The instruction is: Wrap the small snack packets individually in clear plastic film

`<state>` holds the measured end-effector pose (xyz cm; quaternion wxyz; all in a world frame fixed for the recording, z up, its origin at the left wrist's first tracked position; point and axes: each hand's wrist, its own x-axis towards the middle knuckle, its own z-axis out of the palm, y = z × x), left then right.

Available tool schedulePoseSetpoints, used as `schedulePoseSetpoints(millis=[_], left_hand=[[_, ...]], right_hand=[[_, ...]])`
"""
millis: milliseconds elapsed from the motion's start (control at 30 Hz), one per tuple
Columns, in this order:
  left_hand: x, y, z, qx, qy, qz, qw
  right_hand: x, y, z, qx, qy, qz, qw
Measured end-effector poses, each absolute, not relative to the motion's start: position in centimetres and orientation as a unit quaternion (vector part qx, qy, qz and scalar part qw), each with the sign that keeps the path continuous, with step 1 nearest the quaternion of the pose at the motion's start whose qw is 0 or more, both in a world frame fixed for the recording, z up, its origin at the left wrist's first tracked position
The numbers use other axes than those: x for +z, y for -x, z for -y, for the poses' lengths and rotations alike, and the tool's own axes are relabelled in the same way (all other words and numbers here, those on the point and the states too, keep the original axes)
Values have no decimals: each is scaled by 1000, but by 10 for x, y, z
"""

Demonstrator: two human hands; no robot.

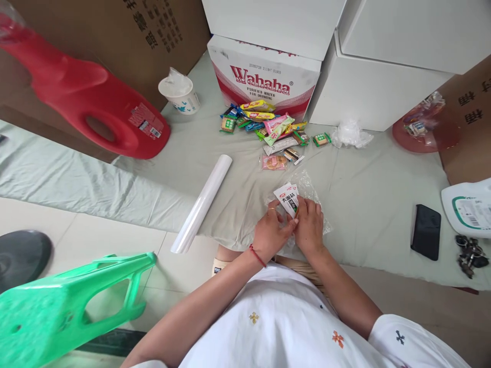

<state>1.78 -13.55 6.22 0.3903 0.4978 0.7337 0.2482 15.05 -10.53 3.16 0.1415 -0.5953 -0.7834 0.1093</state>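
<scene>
Close to the table's front edge, my left hand (271, 230) and my right hand (310, 222) meet around a small white snack packet (287, 198) with black lettering. The fingers of both are closed on its lower part, which they partly hide. Under the hands spreads a clear plastic bag (312, 191), crumpled on the cloth. Just beyond lie a pink cookie packet (273, 162) and a small dark-and-white packet (293, 155). Farther back, a pile of colourful wrapped snacks (264, 122) rests against a Wahaha water carton (264, 76).
A white plastic roll (203, 202) overhangs the front edge on the left. Behind it stand a paper cup (180, 94) and a large red jug (88, 97). Rightward are crumpled clear plastic (351, 135), a black phone (426, 231) and keys (471, 255). A green stool (61, 301) is at lower left.
</scene>
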Motion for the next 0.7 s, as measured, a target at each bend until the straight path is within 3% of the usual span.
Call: schedulePoseSetpoints(millis=[167, 267, 367, 467, 700], left_hand=[[43, 1, 141, 269, -465, -737, 411], [42, 10, 147, 319, -509, -751, 275], [51, 6, 153, 365, -679, -621, 139], [60, -13, 155, 364, -784, -491, 107], [43, -65, 167, 352, -816, -458, 6]], right_hand=[[23, -164, 96, 139, 590, 762, 229], [23, -179, 85, 143, 595, 739, 282], [25, -194, 76, 126, 614, 718, 302], [26, -199, 74, 131, 624, 711, 297], [21, -227, 62, 99, 674, 656, 325]])
